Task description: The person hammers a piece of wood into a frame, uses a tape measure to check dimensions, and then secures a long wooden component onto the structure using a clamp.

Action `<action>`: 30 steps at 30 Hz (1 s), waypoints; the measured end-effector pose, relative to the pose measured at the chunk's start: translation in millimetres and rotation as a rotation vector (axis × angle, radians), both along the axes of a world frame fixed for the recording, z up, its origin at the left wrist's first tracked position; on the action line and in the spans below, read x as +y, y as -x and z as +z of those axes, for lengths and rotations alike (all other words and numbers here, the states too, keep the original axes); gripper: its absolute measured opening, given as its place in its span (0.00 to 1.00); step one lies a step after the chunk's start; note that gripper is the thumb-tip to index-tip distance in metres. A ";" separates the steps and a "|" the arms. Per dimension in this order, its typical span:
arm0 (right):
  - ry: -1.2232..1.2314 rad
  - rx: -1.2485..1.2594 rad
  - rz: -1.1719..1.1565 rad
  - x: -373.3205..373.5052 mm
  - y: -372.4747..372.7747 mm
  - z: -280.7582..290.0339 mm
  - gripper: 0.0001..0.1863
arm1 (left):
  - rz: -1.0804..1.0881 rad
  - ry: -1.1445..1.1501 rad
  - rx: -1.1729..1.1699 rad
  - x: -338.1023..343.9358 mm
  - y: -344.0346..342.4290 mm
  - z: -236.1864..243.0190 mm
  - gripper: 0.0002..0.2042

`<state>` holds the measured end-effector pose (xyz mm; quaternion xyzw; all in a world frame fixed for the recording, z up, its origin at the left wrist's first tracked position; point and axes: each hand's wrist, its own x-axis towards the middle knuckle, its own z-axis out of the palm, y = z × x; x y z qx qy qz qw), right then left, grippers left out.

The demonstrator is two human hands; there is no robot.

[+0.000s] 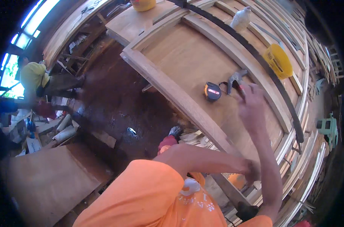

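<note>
My right hand (252, 104) is stretched over the wooden panel frame, its fingers curled around the handle of a grey-headed claw hammer (235, 78). The hammer's head lies low over the panel, and the hand hides most of its handle. Just left of it, a black and yellow tape measure (212, 91) rests on the plywood (179, 56). My left arm crosses in front of my orange shirt to the right. Partly behind my right forearm, my left hand (251, 171) is dark and blurred near the frame's near edge, so its fingers cannot be made out.
A pale wooden rail (175, 96) borders the panel. A long dark strip (251, 49) curves across it. Beyond are a yellow container (279, 62) and a whitish bag (241, 19). Stacked timber lines the right. At far left a person in a yellow shirt (33, 77) bends near a bench.
</note>
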<state>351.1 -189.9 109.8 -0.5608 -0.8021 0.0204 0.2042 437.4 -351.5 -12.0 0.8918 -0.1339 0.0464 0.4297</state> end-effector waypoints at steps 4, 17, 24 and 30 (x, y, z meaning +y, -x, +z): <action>0.245 0.114 0.228 13.6 45.1 -2.7 0.30 | -0.029 -0.004 0.106 2.8 9.0 14.2 0.32; 0.648 0.793 0.183 8.1 -0.8 11.5 0.41 | -0.060 -0.028 0.199 14.5 33.8 49.2 0.43; 0.445 1.592 0.465 42.5 -15.6 80.4 0.27 | -0.030 0.163 0.210 13.1 33.9 39.6 0.44; 0.472 1.354 0.605 90.8 8.1 149.1 0.28 | 0.077 -0.094 -0.258 12.1 24.8 30.8 0.56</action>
